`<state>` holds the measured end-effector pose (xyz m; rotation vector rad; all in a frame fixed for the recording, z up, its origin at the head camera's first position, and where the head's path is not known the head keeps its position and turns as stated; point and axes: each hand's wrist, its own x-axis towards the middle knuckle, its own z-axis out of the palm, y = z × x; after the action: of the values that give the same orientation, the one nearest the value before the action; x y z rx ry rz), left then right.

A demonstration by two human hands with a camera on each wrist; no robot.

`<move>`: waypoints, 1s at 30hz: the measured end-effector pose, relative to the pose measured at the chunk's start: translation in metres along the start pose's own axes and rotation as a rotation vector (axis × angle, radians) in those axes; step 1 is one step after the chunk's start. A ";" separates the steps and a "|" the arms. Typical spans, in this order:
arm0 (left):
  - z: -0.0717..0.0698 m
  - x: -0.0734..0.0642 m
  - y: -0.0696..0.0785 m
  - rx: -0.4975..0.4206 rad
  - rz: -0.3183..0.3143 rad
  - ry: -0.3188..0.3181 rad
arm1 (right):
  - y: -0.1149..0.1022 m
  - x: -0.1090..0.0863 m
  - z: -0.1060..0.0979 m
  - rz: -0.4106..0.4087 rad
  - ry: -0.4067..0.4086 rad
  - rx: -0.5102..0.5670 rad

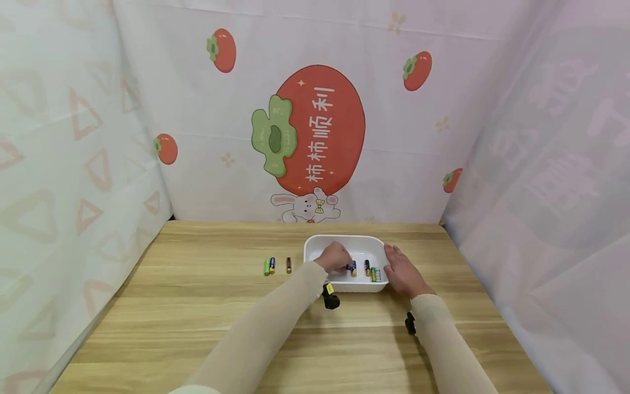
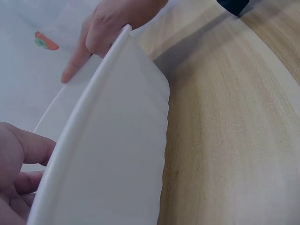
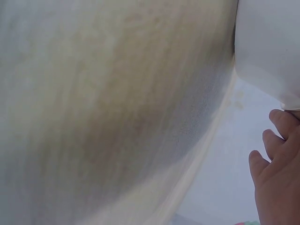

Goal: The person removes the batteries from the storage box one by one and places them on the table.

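Observation:
A white plastic tray [image 1: 339, 287] stands on the table with several batteries inside. My left hand [image 1: 334, 256] reaches over its near left rim, fingers curled downward beside a dark blue battery [image 1: 354, 268]. In the left wrist view, the tray wall [image 2: 108, 140] hides the fingertips, so I cannot tell whether they pinch a battery. Further right in the tray lie a black battery [image 1: 367, 267], a green one [image 1: 373, 274] and a silver one [image 1: 378, 274]. My right hand [image 1: 403, 271] rests along the tray's right side, fingers extended at the rim.
Left of the tray, a green battery [image 1: 267, 266] and a blue battery [image 1: 272, 265] lie side by side on the wooden table [image 1: 216, 312], with a brown battery [image 1: 289, 265] apart from them. Printed cloth [image 1: 403, 137] hangs behind the table and along both sides.

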<state>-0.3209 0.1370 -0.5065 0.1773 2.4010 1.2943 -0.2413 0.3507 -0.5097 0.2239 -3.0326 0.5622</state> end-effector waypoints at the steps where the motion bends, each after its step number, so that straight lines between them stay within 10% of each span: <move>1: -0.001 -0.001 -0.001 -0.005 -0.001 0.001 | 0.000 0.000 0.000 0.005 0.000 0.001; 30: -0.033 -0.042 -0.007 -0.259 0.027 0.026 | -0.003 -0.004 -0.009 -0.084 0.015 -0.198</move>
<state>-0.2960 0.0953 -0.4843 0.1191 2.2315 1.6135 -0.2366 0.3512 -0.5005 0.3336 -3.0200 0.2541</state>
